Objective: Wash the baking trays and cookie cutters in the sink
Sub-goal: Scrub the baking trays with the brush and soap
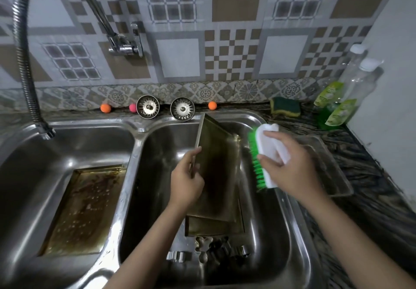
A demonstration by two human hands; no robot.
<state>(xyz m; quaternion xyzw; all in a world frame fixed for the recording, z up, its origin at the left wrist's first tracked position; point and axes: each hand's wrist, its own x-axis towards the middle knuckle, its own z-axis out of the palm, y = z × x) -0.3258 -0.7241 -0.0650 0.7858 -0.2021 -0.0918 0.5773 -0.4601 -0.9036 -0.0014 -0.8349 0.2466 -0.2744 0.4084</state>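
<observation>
In the right basin of the double sink point(290, 239), the left hand point(186, 182) grips the near left edge of a stained baking tray point(217, 176), fingers and thumb pinched round its rim so that it stands tilted on edge, its far corner leaning against the basin's back wall. Beneath it a second tray point(216, 226) lies flatter on the basin floor, and just in front of that a cluster of metal cookie cutters point(209, 250) sits near the front wall; their shapes are dim and hard to make out. The right hand point(290, 167) grasps a white scrubbing brush point(269, 153) by its back, fingers curled over the body, the green bristles facing left toward the tilted tray and, as far as the blur allows, just short of touching it. A third, browned and greasy tray point(85, 210) rests slanted in the left basin, below the flexible faucet hose point(22, 63). On the tabletop point(371, 176) to the right of the sink lies a clear rectangular dish point(333, 167), partly hidden by the right hand. Along the back ledge stand two round metal sink strainers point(165, 108), with two orange balls point(105, 108) and a pink one point(132, 107) beside them. Farther right are a green and yellow sponge point(286, 106), green dish soap pouches point(335, 108) and clear plastic bottles point(360, 72) against the wall.
</observation>
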